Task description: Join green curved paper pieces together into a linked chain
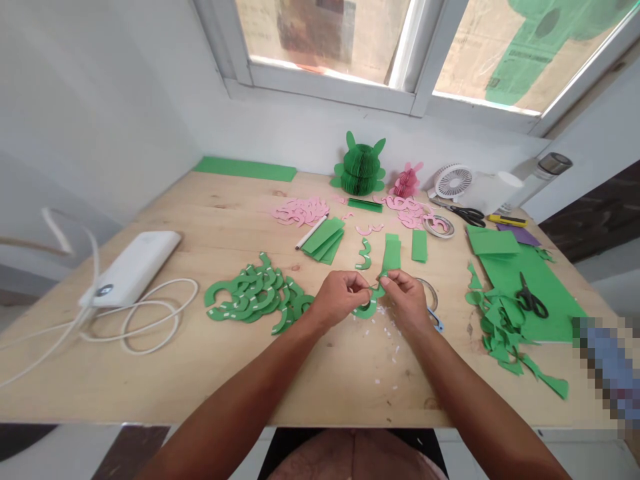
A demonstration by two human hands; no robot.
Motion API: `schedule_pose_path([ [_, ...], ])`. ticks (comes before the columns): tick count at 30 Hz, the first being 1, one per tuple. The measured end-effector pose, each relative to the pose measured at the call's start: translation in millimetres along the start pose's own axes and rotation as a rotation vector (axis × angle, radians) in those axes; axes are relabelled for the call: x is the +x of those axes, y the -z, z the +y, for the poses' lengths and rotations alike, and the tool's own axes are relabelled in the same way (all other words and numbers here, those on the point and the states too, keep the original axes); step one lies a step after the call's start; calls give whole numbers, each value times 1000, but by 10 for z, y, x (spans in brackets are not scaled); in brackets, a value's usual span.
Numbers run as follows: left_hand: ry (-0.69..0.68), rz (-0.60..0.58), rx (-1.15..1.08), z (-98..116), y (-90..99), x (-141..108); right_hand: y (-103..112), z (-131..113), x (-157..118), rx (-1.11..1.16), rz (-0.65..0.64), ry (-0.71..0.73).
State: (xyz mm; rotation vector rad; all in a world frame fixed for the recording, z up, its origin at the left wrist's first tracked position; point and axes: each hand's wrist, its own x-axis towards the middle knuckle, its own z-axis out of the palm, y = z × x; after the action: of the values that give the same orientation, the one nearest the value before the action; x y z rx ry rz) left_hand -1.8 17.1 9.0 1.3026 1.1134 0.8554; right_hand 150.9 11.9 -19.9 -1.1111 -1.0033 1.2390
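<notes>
A curved green paper piece (367, 311) is between my hands, low over the table. My right hand (407, 298) pinches its upper right end between thumb and fingers. Closed at the piece's left side, my left hand (340, 297) has its fingertips pinched together; what they hold is too small to make out. Small white paper scraps (391, 337) lie just below. To the left is a heap of similar green curved pieces (255, 293) with short white strips on them. Another wavy green piece (365, 253) lies beyond my hands, beside green paper rectangles (392, 252).
A white power bank (135, 267) with a looped cable is at left. Green sheets (530, 287), black scissors (531, 297) and offcuts (503, 327) lie right. Behind are pink cutouts (300, 211), a green honeycomb paper figure (361, 170), a small fan (453, 181) and a tape roll (440, 227).
</notes>
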Motion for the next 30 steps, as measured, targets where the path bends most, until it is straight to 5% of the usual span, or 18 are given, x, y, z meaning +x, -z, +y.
schedule_pose_path([
  [21,39,-74,-45,89,67,-25,-6,-35,-5,29,-5,-21],
  [30,37,-124,-291,109,160,-23,-31,-96,-66,64,-244,-88],
])
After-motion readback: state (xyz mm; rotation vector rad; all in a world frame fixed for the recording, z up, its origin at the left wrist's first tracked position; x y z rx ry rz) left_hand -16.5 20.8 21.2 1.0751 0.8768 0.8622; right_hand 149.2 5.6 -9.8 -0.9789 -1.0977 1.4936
